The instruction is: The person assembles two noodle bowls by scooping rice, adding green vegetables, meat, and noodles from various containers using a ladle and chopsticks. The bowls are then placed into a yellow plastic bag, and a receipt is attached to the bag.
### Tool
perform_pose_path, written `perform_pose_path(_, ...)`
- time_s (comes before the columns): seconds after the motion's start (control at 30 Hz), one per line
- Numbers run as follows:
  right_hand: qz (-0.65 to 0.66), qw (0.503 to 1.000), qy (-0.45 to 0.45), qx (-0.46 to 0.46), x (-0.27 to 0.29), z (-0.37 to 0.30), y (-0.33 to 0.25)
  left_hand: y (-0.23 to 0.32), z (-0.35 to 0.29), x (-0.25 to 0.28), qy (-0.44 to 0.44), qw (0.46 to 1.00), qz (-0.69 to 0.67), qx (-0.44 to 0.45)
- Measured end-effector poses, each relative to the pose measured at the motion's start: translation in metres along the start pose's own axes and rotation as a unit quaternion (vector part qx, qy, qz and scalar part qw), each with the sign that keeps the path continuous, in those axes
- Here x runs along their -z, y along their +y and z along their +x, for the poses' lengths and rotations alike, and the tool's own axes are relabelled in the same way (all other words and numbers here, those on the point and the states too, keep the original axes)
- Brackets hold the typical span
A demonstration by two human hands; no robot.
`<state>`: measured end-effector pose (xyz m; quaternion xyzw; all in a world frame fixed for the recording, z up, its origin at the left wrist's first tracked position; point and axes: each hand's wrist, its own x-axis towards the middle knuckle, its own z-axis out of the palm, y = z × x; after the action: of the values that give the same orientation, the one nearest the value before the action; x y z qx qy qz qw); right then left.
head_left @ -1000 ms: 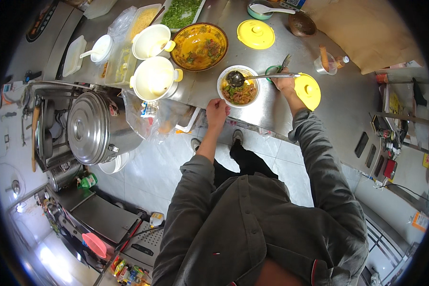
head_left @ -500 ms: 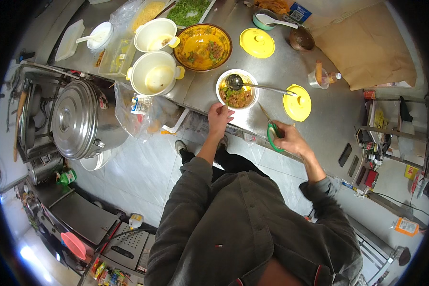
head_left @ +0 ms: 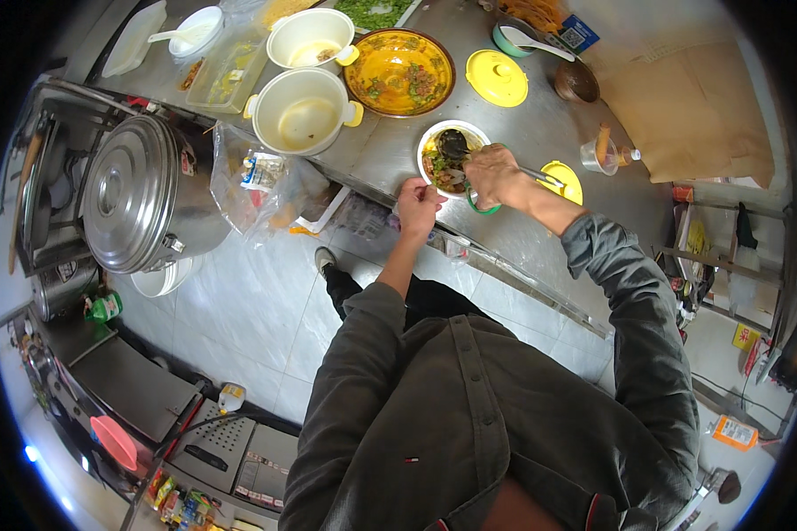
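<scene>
A round white bowl [head_left: 421,149] of cooked food, brown with green leaves, stands at the counter's near edge. The fingers of my left hand [head_left: 418,207] are curled against its near rim. Over the bowl's right side, my right hand [head_left: 496,175] is closed on green-handled scissors [head_left: 483,209]; the blades point down toward the food and are partly hidden. A dark-headed metal ladle [head_left: 452,144] rests in the bowl, its handle running under my right hand. Just right of that hand lies a yellow lid [head_left: 562,181], partly covered by the wrist.
Behind the bowl sit an orange-brown patterned dish [head_left: 383,87], another yellow lid [head_left: 497,78] and two white pots, the nearer pot [head_left: 297,111] at left. A lidded steel stockpot [head_left: 126,195] stands left of the counter. A plastic cup [head_left: 591,157] stands farther right.
My right hand has moved left and forward with the scissors, from beside the bowl to over it. My left hand stays by the near rim. The view has shifted slightly.
</scene>
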<state>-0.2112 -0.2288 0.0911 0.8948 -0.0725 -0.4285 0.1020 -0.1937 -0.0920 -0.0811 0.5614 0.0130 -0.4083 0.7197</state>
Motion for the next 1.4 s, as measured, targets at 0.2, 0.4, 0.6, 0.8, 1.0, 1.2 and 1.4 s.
perform_pose_path(0.2,0.073,0.997,0.012,-0.031,-0.010,0.009,0.002,0.002,0.001,0.002,-0.005,1.000,0.013,0.011)
perform_pose_path(0.4,0.086,0.993,0.082,-0.008,-0.028,-0.022,0.011,0.002,0.002,0.005,-0.017,0.999,0.011,0.041)
perform_pose_path(0.6,0.209,0.973,0.063,-0.072,-0.024,-0.042,0.028,0.002,0.001,0.005,-0.017,0.999,-0.003,0.048)
perform_pose_path(0.8,0.145,0.988,0.031,-0.035,-0.035,-0.017,0.012,0.005,-0.001,0.005,-0.018,0.999,-0.005,0.046)
perform_pose_path(1.0,0.105,0.989,0.102,-0.030,-0.043,-0.016,0.011,0.008,0.001,0.005,-0.011,0.998,0.014,0.063)
perform_pose_path(1.2,0.202,0.975,0.006,-0.097,-0.036,-0.038,0.036,0.009,0.000,0.003,-0.014,0.997,0.008,0.074)
perform_pose_path(1.4,0.243,0.963,-0.053,-0.102,-0.029,-0.026,0.027,0.012,-0.003,-0.001,-0.012,0.997,-0.005,0.078)
